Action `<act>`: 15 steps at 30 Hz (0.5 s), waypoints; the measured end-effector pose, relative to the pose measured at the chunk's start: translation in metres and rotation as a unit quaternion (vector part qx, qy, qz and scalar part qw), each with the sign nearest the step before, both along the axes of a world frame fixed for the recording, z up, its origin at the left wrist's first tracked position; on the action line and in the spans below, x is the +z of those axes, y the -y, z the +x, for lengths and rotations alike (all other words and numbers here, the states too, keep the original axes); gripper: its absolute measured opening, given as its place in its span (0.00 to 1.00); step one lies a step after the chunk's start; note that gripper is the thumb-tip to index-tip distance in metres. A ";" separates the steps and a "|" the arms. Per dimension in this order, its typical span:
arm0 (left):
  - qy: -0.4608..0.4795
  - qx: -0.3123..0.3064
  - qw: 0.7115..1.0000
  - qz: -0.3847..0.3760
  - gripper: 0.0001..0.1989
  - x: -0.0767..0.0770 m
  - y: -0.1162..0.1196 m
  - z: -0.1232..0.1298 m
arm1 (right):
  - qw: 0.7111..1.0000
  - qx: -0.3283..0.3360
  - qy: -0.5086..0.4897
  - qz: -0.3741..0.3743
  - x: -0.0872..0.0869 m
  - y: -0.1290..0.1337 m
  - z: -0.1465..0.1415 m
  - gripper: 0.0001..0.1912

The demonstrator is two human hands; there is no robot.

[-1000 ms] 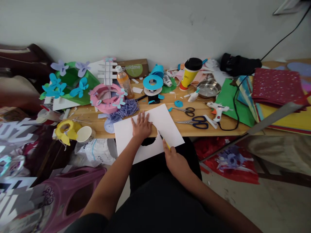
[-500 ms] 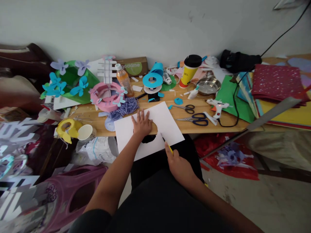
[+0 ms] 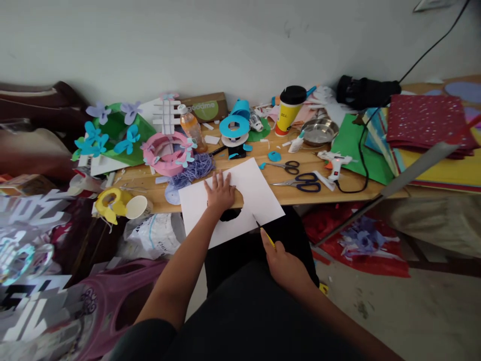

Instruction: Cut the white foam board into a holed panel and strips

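Observation:
A white sheet of paper (image 3: 259,188) with a rough round hole in its middle overhangs the table's front edge. My left hand (image 3: 220,191) lies flat on the sheet with fingers spread, partly over the hole. In my right hand (image 3: 281,260) is a yellow craft knife (image 3: 269,238), its thin dark blade angled toward the sheet right of the hole. Whether the tip touches the paper is too small to tell. Right of the sheet lie large scissors (image 3: 300,182) with dark blue handles and smaller scissors (image 3: 287,166).
Along the back stand an orange drink bottle (image 3: 191,125), a pink ring (image 3: 168,153), a blue roll (image 3: 235,126), a yellow cup (image 3: 287,113) and a steel bowl (image 3: 319,132). Right are a glue gun (image 3: 334,163) with a lit light and a dark red sheet stack (image 3: 428,123).
My right hand with the craft knife has moved a little right and down, toward the sheet's near edge. My left hand stays flat on the paper. The view has shifted slightly.

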State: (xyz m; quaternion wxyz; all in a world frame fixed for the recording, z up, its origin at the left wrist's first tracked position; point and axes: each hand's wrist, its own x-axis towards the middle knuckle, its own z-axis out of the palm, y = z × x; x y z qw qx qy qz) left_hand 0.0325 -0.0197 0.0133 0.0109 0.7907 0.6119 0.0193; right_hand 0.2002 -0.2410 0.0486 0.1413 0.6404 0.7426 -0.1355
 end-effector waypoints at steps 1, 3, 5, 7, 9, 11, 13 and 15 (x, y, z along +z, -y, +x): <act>-0.002 -0.001 1.000 0.003 0.30 0.000 0.000 0.000 | 1.000 -0.002 -0.002 -0.002 0.000 0.003 0.002 0.33; -0.004 0.000 1.000 0.005 0.30 -0.001 0.001 0.000 | 1.000 -0.006 -0.007 -0.008 0.001 0.010 0.007 0.34; -0.003 0.001 1.000 0.005 0.30 -0.002 0.000 0.001 | 1.000 -0.008 -0.018 -0.020 0.005 0.018 0.016 0.34; 0.001 -0.001 1.000 -0.003 0.30 -0.002 -0.002 0.001 | 0.998 -0.016 -0.037 -0.048 0.010 0.029 0.027 0.32; 0.007 0.001 1.000 -0.017 0.30 0.003 -0.004 0.001 | 0.993 -0.034 -0.075 -0.080 0.012 0.042 0.041 0.28; 0.024 0.004 0.999 -0.023 0.29 0.013 -0.002 0.001 | 0.984 -0.072 -0.151 -0.069 0.010 0.054 0.055 0.25; 0.070 0.014 0.997 -0.019 0.25 0.026 0.009 0.001 | 0.959 -0.130 -0.251 0.005 0.007 0.063 0.070 0.24; 0.123 0.031 0.992 -0.021 0.22 0.036 0.030 0.003 | 0.918 -0.198 -0.330 0.095 0.002 0.066 0.082 0.26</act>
